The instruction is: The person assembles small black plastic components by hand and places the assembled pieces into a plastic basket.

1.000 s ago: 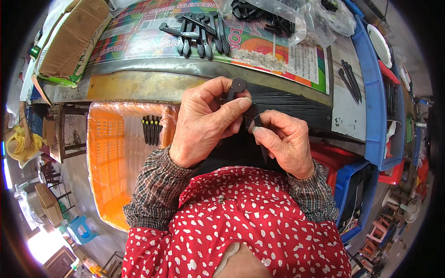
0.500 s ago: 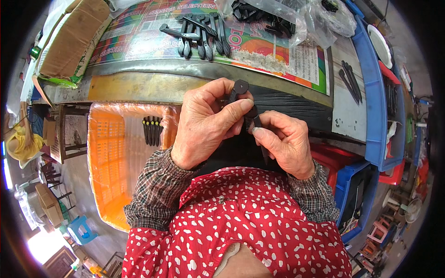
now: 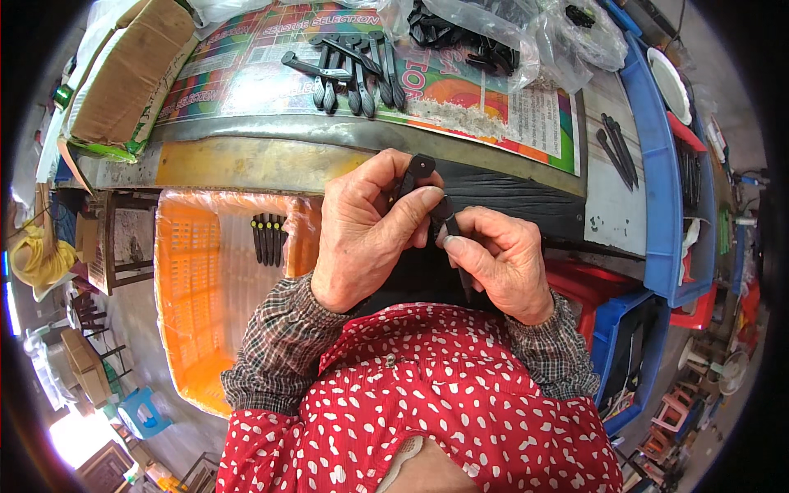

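Above my lap, close to the table's front edge, both hands work on black plastic pieces. My left hand [image 3: 366,234] pinches a black strip-like piece with a rounded, holed end [image 3: 422,166] sticking up past the thumb. Between thumb and fingers, my right hand [image 3: 503,261] grips a slim black handle [image 3: 445,210]; its top meets or lies close against the left hand's piece. Fingers hide most of both pieces, so I cannot tell whether they are joined. Beyond the hands, several black handles [image 3: 355,82] lie heaped on a colourful printed sheet [image 3: 246,78].
An orange basket [image 3: 185,296], lined with clear plastic, stands left of my lap; black pieces with yellow dots [image 3: 267,238] rest inside. A cardboard box [image 3: 127,78] sits at far left. Plastic bags [image 3: 567,49] lie at the back, slim black pieces [image 3: 620,152] and a blue crate [image 3: 664,197] at right.
The slim handle in my right hand has turned slightly, its top now showing nearer my left fingers. My left hand's piece has shifted a little left. Both hands keep their hold.
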### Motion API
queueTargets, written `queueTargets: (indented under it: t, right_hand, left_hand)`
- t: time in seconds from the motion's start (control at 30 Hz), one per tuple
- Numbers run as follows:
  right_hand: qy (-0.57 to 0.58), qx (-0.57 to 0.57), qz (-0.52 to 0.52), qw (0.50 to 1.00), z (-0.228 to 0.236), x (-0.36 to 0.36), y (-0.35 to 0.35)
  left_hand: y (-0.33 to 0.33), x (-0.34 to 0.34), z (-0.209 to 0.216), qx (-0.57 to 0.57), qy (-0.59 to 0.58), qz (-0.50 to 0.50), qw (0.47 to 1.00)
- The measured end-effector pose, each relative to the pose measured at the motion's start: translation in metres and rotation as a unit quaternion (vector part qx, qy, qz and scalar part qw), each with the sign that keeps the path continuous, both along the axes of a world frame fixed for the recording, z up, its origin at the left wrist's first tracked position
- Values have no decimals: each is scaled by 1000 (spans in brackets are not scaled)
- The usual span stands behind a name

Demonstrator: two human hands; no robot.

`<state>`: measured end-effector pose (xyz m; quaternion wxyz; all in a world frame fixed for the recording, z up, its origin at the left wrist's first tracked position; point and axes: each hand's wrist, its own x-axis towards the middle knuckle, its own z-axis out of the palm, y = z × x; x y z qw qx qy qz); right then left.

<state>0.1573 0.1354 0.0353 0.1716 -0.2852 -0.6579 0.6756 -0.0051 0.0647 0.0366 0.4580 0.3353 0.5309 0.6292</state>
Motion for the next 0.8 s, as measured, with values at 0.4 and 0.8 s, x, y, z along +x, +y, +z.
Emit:
queueTargets:
  t: [0.4, 0.8]
  right_hand:
    - [-11, -5, -5, 1000, 1, -1, -1]
    - [-5, -35, -5, 999, 3, -2, -1]
  left_hand:
    - [0, 0, -1, -9, -29, 0, 1000]
    - [-1, -4, 1, -23, -126, -14, 992]
